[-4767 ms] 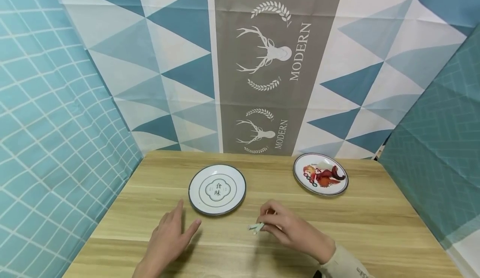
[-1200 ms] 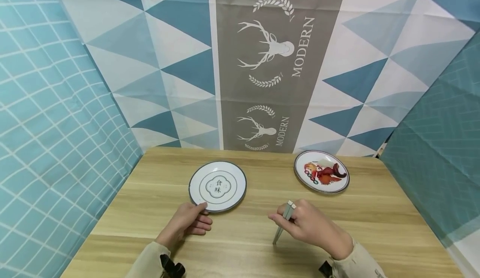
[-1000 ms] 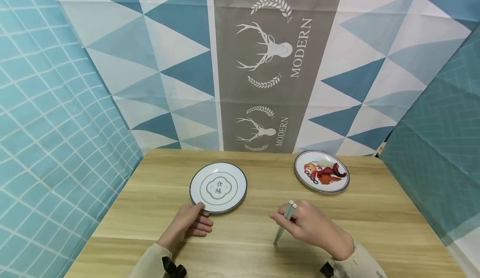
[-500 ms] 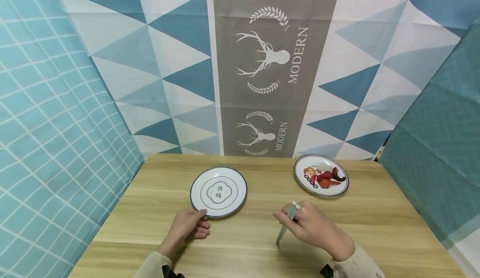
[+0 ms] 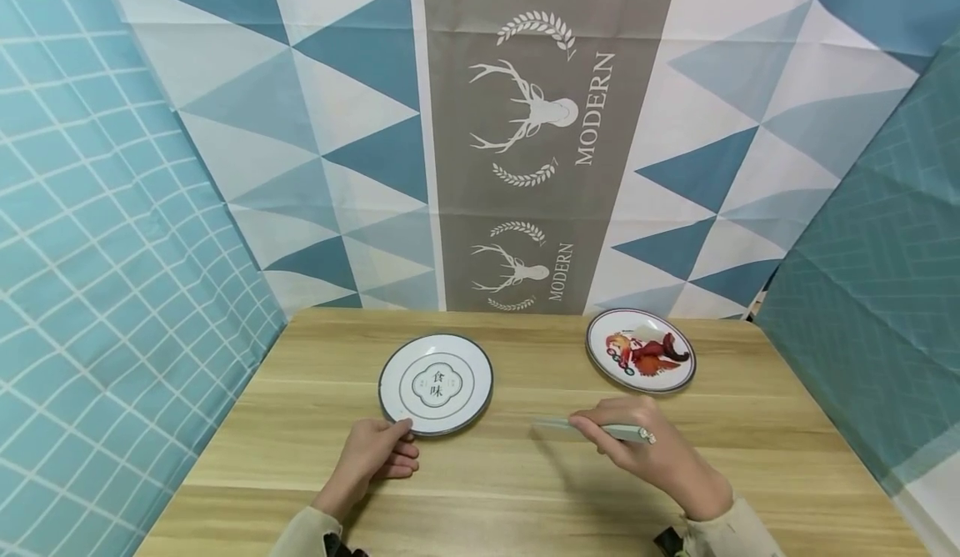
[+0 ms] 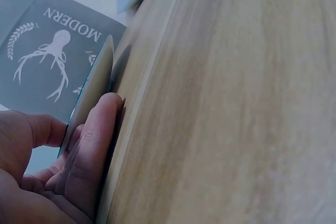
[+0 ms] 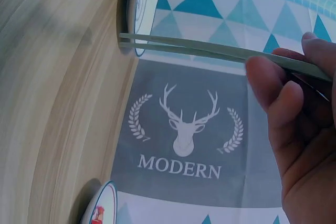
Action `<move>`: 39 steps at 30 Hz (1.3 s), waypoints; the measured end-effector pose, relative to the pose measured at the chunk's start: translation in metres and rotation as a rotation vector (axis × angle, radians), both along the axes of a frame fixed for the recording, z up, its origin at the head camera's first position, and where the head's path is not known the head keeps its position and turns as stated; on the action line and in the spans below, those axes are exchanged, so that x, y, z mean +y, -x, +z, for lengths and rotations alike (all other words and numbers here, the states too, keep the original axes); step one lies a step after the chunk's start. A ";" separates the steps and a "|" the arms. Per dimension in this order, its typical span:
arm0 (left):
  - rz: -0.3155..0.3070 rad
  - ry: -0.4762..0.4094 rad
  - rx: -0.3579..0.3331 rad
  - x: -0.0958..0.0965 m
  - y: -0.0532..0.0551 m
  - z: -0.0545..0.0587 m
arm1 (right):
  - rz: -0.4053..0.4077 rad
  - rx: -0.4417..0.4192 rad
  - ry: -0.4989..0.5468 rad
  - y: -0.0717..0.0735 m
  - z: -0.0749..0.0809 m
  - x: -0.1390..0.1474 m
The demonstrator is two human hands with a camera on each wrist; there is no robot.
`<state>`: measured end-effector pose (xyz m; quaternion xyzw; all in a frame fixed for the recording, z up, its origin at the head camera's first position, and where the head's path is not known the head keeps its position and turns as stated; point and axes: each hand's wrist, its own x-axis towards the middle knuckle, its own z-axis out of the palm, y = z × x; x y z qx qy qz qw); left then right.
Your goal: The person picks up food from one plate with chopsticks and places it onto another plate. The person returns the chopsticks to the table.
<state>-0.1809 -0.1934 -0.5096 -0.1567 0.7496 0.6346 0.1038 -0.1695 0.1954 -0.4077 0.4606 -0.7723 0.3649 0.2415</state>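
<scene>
My left hand (image 5: pixel 375 450) pinches the near rim of a white plate (image 5: pixel 448 408) with a dark edge and printed characters. Its thumb lies on top of the rim, and the left wrist view has the other fingers under the plate's edge (image 6: pixel 94 85). In my right hand (image 5: pixel 643 444) is a pair of pale green chopsticks (image 5: pixel 626 433), gripped between thumb and fingers. Their tips point left toward the white plate, above the table. The right wrist view shows the two chopsticks (image 7: pixel 199 49) running almost parallel, with a small gap at the tips.
A second plate (image 5: pixel 606 322), with a red printed figure and a pale piece on it, stands at the back right of the wooden table (image 5: pixel 480 507). Patterned cloths (image 5: pixel 517 140) hang behind the table and along both sides.
My right hand has turned the chopsticks from steeply downward to nearly level, tips leftward. Earlier, the left hand was beside the plate; it now holds the rim.
</scene>
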 end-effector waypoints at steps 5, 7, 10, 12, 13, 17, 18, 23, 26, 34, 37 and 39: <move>-0.004 0.007 0.002 0.000 0.001 0.001 | -0.058 0.006 -0.005 0.000 -0.001 0.006; -0.008 0.006 0.003 0.000 0.000 0.001 | -0.087 0.006 -0.012 -0.001 -0.002 0.009; -0.013 0.005 0.008 -0.001 -0.001 0.001 | -0.111 0.016 -0.020 -0.002 -0.003 0.014; -0.018 0.002 0.007 -0.001 -0.002 0.001 | -0.115 0.025 -0.017 -0.002 -0.004 0.018; -0.019 -0.002 0.007 -0.001 -0.003 0.001 | -0.117 0.028 -0.015 -0.002 -0.004 0.020; -0.016 -0.013 0.005 -0.001 -0.005 -0.001 | -0.153 0.018 -0.020 -0.002 -0.007 0.027; -0.012 -0.013 0.006 -0.001 -0.005 -0.002 | -0.160 0.017 -0.016 -0.002 -0.007 0.029; -0.001 -0.002 0.016 -0.001 -0.002 -0.001 | -0.200 0.020 -0.004 0.003 -0.009 0.037; 0.000 -0.004 0.021 0.000 0.000 -0.001 | -0.211 0.038 0.013 0.006 -0.010 0.044; -0.003 -0.003 0.027 0.000 0.000 0.000 | -0.298 0.068 0.043 0.010 -0.019 0.065; -0.005 -0.001 0.026 0.000 -0.001 0.000 | -0.317 0.078 0.059 0.011 -0.023 0.071; -0.004 -0.001 0.027 0.000 -0.001 0.000 | -0.344 0.076 0.051 0.011 -0.023 0.074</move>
